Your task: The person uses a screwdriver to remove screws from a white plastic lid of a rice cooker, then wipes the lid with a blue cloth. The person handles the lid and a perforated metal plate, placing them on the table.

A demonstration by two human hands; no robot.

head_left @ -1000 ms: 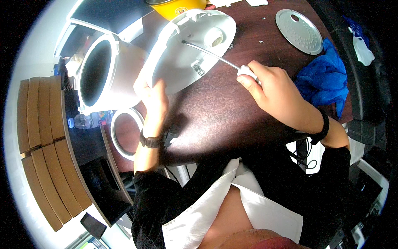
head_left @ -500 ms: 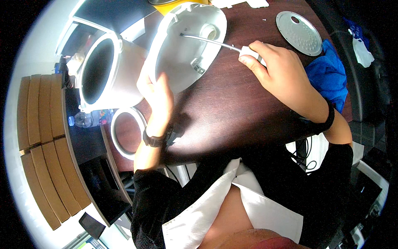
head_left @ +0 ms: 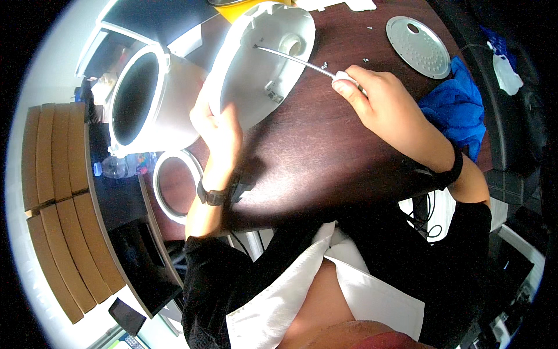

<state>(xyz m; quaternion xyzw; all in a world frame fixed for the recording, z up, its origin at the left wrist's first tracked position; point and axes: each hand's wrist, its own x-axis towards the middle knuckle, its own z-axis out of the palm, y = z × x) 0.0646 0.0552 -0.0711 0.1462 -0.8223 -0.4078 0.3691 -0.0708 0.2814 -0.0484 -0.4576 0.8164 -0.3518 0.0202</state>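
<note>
My left hand [head_left: 220, 125] grips the lower left rim of a round white plastic cover [head_left: 244, 81], tilted so its hollow inside faces right. Inside it are a raised round socket and a small metal bracket [head_left: 273, 93]. My right hand [head_left: 378, 96] is closed on the pale handle of a screwdriver [head_left: 299, 61]. Its long shaft points left into the cover, and the tip meets the inner face by a small dark spot. Behind my left hand lies a white cylindrical housing [head_left: 177, 107] with a dark round opening. The fingers behind the cover are hidden.
Several small screws [head_left: 325, 65] lie on the dark wooden table [head_left: 314, 145]. At the far right are a perforated metal disc [head_left: 418, 47] and a blue cloth [head_left: 456, 107]. A white ring [head_left: 160, 189] and a plastic bottle [head_left: 119, 167] are at left. Something yellow [head_left: 232, 10] stands at the back.
The screwdriver handle has shifted slightly down and left, its tip staying at the same spot in the cover. The cover has moved slightly left. More small screws show on the table.
</note>
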